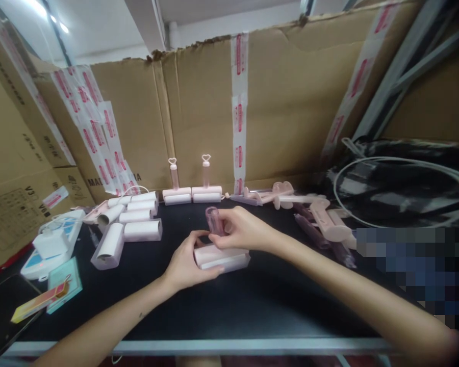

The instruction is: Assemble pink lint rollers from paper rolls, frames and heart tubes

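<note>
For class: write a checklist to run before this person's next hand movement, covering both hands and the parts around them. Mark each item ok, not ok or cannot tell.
1. Left hand grips the pink-and-white roller: ok.
2. Right hand holds the translucent piece upright above it: ok.
3. Translucent piece joined to the roller: cannot tell; the right hand hides the spot.
4. Both rear rollers have their handles pointing up: ok.
5. White rolls on the left all aligned: not ok; their angles differ.
6. Pink parts on the right separated: not ok; several overlap.

Rolls left, roller frames right, held roller between
</note>
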A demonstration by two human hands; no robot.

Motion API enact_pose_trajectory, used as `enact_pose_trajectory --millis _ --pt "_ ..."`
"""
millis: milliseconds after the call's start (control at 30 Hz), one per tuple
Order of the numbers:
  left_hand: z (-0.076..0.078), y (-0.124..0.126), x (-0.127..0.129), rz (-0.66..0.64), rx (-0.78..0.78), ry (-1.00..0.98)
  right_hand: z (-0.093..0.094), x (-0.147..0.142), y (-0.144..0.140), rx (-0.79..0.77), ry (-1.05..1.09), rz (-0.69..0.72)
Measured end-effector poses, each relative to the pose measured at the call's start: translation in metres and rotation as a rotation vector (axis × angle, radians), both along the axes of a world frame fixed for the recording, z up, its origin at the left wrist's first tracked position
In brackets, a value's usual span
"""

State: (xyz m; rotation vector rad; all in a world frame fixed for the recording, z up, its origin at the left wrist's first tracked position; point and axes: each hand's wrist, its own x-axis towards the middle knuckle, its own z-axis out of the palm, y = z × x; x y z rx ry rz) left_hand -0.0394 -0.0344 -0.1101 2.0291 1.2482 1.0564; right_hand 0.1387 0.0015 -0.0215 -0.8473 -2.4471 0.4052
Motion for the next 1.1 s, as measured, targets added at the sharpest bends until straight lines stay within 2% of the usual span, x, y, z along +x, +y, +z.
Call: enact_pose_trajectory --millis 167,333,400,533,700,800,867,967,1033,1100 --pt "0.005 -0.012 0.008 0.094 -0.001 0.062 -0.019 0.011 -0.010 -0.029 0.132 -0.166" --pt "0.008 -0.017 0.011 0.157 0.008 0.142 -0.025 0.016 -0.015 0.072 0.110 -0.268" --pt "0.012 -0.018 0.010 0.133 0.031 0.176 -0.023 0.015 -0.014 0.065 0.053 -0.285" --pt "0.018 -0.017 0.002 -0.013 0.065 0.193 -0.016 0.011 -0.013 0.038 -0.126 -0.325" --pt "0.020 -0.011 -0.007 -0.060 0.025 0.067 -0.021 0.003 -0.019 0.113 -0.181 -0.358" --pt "0.030 -0.003 -0.005 -0.074 0.048 -0.068 -0.025 -0.001 -0.025 0.117 -0.157 -0.391" --pt "0.042 0.002 0.004 -0.116 0.066 -0.176 -0.024 0.001 -0.027 0.064 -0.127 -0.357" --pt "0.059 0.007 0.026 -0.186 0.006 -0.273 -0.017 0.018 -0.025 -0.143 -0.048 -0.183" --pt "0.065 0.007 0.041 -0.228 -0.067 -0.344 -0.010 0.041 -0.019 -0.298 0.151 -0.082" --pt "0.065 0.006 0.049 -0.267 -0.132 -0.428 -0.003 0.064 -0.013 -0.352 0.456 -0.077"
